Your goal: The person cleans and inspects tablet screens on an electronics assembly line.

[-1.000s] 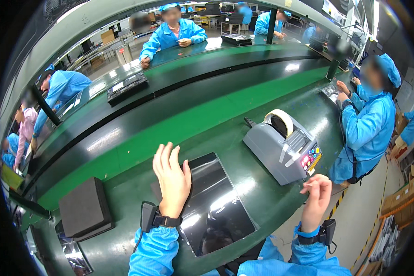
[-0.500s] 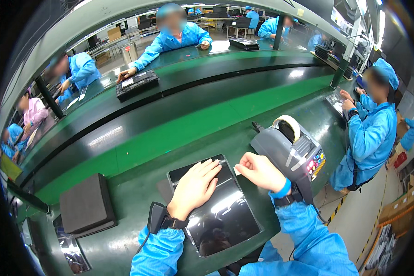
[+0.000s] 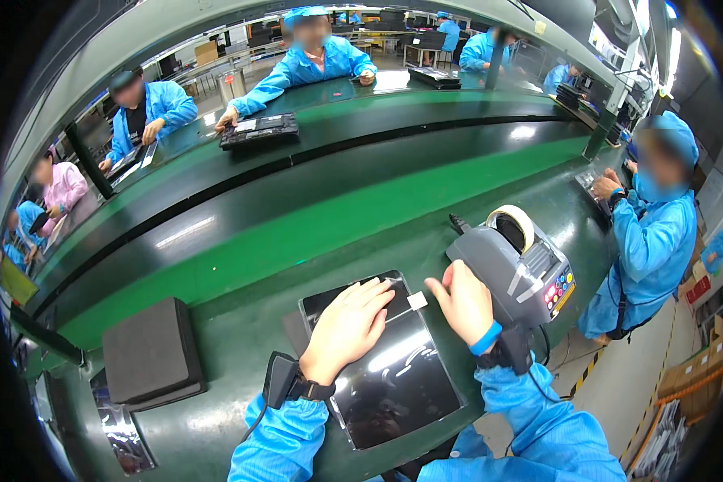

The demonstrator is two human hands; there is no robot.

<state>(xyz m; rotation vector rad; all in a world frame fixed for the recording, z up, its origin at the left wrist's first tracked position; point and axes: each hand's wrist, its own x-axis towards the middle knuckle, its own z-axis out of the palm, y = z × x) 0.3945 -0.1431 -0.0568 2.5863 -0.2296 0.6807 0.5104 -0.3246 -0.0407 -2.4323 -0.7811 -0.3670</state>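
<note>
Resting on a glossy black rectangular panel (image 3: 398, 381), the left hand (image 3: 348, 328) lies flat, grip empty. Beside a white square tab (image 3: 418, 300), the right hand (image 3: 465, 307) has an empty, half-open grip.

The bench (image 3: 241, 341) was deep green; the flat panel (image 3: 398, 410) black, the small tab (image 3: 418, 300) white. The dispenser (image 3: 484, 261) was grey, its tape roll (image 3: 526, 226) cream — the sleeves (image 3: 285, 440) bright blue, perhaps faintly gridded — and the floor strip (image 3: 588, 371) striped yellow and black.
</note>
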